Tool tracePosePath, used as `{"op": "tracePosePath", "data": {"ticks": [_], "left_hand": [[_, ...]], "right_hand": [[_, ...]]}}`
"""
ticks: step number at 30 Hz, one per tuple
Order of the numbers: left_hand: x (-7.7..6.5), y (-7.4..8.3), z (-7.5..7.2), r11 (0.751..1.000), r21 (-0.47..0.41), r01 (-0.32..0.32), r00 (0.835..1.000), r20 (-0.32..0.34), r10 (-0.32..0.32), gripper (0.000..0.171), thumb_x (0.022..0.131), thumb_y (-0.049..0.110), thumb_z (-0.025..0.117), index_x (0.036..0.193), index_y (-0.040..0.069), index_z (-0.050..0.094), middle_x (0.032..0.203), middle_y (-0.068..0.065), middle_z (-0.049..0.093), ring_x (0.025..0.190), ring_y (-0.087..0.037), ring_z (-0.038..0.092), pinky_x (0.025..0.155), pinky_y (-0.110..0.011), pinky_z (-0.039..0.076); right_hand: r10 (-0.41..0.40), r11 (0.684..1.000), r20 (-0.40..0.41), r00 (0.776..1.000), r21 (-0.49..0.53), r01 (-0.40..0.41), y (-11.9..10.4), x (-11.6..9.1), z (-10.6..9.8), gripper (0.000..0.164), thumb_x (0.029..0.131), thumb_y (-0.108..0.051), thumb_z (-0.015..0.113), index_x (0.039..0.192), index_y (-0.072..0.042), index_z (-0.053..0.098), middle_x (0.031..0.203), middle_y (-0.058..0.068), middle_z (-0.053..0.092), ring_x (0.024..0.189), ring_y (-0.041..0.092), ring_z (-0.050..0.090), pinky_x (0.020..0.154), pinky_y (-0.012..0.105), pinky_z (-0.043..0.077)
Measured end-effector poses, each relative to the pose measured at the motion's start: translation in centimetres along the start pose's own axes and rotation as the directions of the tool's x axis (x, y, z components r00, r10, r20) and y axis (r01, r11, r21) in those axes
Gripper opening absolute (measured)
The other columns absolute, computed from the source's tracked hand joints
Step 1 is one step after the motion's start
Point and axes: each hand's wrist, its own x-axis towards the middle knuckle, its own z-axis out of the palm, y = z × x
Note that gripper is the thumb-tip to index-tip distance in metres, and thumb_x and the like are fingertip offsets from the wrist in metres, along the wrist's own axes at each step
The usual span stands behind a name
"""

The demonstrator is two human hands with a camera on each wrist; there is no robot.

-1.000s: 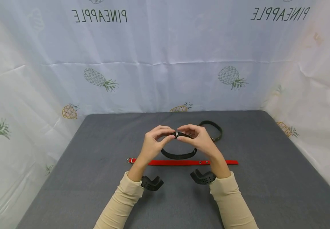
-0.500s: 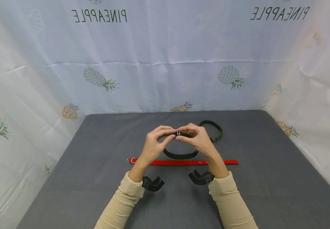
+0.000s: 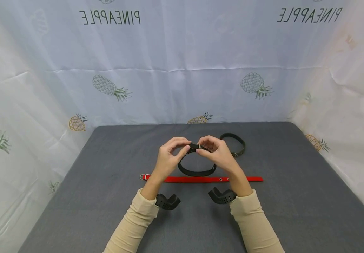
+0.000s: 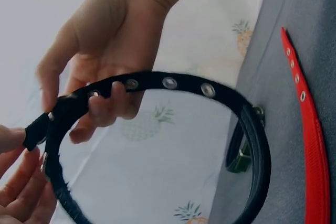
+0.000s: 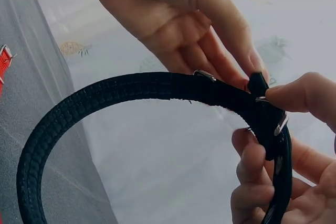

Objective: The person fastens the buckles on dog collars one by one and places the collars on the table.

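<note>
Pineapple-printed curtains hem in my workspace, whitish on the left, bluish at the back, where PINEAPPLE reads mirrored twice, and whitish again on the right. Between them I have a dark grey surface, its far corners rounded. Starting left of centre, a red collar shows its metal ring, then lies straight across the surface, passing under both wrists to eyelets and a plain end on the right. Left to right above it, I see the left hand, out of a beige sleeve with a black wrist mount, pinching the tip of a black collar. That collar is held up between the hands, beyond the red one: a narrow closed loop, stitched along its band, with silvery eyelets down one stretch. On its other side my right hand grips it around the silvery buckle, thumb against a metal loop; how the tip sits there I can't tell. Farther right, partly behind that hand, a second dark collar lies curved on the surface.
</note>
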Motion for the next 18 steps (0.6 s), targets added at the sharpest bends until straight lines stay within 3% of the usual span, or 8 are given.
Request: {"op": "tracePosePath", "data": {"ticks": [5, 9, 14, 18], "left_hand": [[0.19, -0.1, -0.38, 0.999, -0.035, 0.001, 0.996, -0.088, -0.004, 0.018, 0.088, -0.004, 0.064, 0.105, -0.011, 0.067, 0.108, -0.027, 0.063, 0.099, 0.001, 0.061, 0.093, -0.015, 0.051], [0.31, -0.09, -0.55, 0.996, -0.082, 0.023, 0.993, -0.112, -0.032, 0.02, 0.09, -0.005, 0.061, 0.107, -0.013, 0.065, 0.112, -0.029, 0.06, 0.1, 0.005, 0.059, 0.093, -0.012, 0.05], [0.41, -0.08, -0.68, 0.983, -0.15, 0.106, 0.992, -0.053, -0.115, 0.03, 0.091, -0.004, 0.059, 0.12, -0.012, 0.057, 0.118, -0.032, 0.058, 0.102, 0.005, 0.059, 0.094, -0.012, 0.049], [0.29, -0.23, -0.62, 0.964, -0.156, 0.214, 0.976, 0.08, -0.204, 0.035, 0.093, 0.001, 0.06, 0.126, -0.007, 0.055, 0.119, -0.031, 0.06, 0.1, 0.002, 0.062, 0.092, -0.015, 0.051]], "right_hand": [[0.01, 0.999, 0.003, 1.0, 0.046, -0.01, 0.28, 0.17, -0.35, 0.02, 0.09, -0.004, 0.064, 0.106, 0.005, 0.057, 0.084, -0.016, 0.061, 0.069, 0.004, 0.057, 0.067, 0.022, 0.049], [0.015, 0.998, -0.007, 1.0, 0.06, -0.015, 0.31, 0.17, -0.55, 0.021, 0.089, -0.001, 0.061, 0.108, 0.007, 0.055, 0.081, -0.016, 0.061, 0.065, 0.004, 0.054, 0.065, 0.021, 0.051], [-0.003, 0.995, -0.027, 1.0, 0.096, 0.005, 0.35, 0.09, -0.54, 0.022, 0.089, 0.001, 0.058, 0.11, 0.008, 0.056, 0.08, -0.015, 0.061, 0.063, 0.007, 0.05, 0.063, 0.023, 0.046], [-0.037, 0.988, -0.045, 0.998, 0.148, 0.043, 0.54, 0.1, -0.44, 0.017, 0.089, 0.003, 0.056, 0.105, 0.008, 0.056, 0.078, -0.014, 0.06, 0.062, 0.008, 0.048, 0.061, 0.022, 0.041]]}}
